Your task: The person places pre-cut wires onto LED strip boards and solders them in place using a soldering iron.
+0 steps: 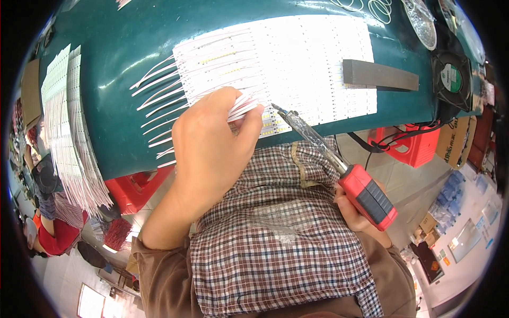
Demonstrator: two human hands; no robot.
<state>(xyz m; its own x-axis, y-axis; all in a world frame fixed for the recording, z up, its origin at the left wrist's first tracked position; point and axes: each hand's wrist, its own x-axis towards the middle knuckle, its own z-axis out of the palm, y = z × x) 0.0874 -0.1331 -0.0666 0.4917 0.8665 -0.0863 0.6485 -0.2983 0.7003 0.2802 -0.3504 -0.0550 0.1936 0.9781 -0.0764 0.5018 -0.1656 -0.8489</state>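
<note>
Strips of white LED board [58, 122] lie in a stack at the far left of the green table [122, 63], with thin white wires hanging off the edge. Moving right, our left hand [212, 143] rests on the near edge of the wide sheet of LED strips [297, 63]; its fingers are closed together on a small bundle of white wires [245, 106], pressing them against the strip ends. Just beside the thumb, the tip of the soldering iron [318, 140] touches or nearly touches the edge of the sheet — we cannot tell which. Our right hand [355, 212] is wrapped firmly around the red and black handle, low over the checked cloth [265, 233] on our lap. Farther right, a grey bar [379, 75] lies on the sheet, and a small black fan [452, 77] stands at the table corner.

To do this joint well, we judge that the wire must stay still under the fingers, the tip should meet pad and wire together, and our fingertips should stay clear of the hot metal — they are very near.
</note>
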